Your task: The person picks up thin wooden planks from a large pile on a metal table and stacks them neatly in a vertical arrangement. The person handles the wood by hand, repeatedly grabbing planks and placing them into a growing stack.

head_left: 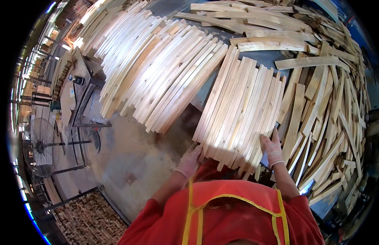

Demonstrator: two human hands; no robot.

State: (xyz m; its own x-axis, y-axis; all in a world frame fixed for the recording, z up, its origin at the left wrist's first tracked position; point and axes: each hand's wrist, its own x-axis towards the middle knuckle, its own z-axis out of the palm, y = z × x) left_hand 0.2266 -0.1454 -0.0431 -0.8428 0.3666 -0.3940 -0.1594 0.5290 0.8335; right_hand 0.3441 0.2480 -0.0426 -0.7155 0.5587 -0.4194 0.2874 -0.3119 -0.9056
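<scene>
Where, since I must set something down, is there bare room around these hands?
The widest bare patch is the floor, bordered by the caged fan, the larger row of wooden strips and the left hand. Only a narrow gap separates that row from the smaller one. Right of the right hand, loose boards crowd together.

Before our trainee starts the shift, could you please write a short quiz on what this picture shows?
1. True or false: the left grip and the right grip are at opposite sides of the nearest row of wooden strips.
2. Multiple choice: where does the jumbled pile of boards lie, seen from that row?
A) To its left
B) To its right
C) Underneath it
3. Fill in the blank: at the left of the picture stands a wire-caged ____.

Key: 1. True. 2. B. 3. Fan.
</scene>
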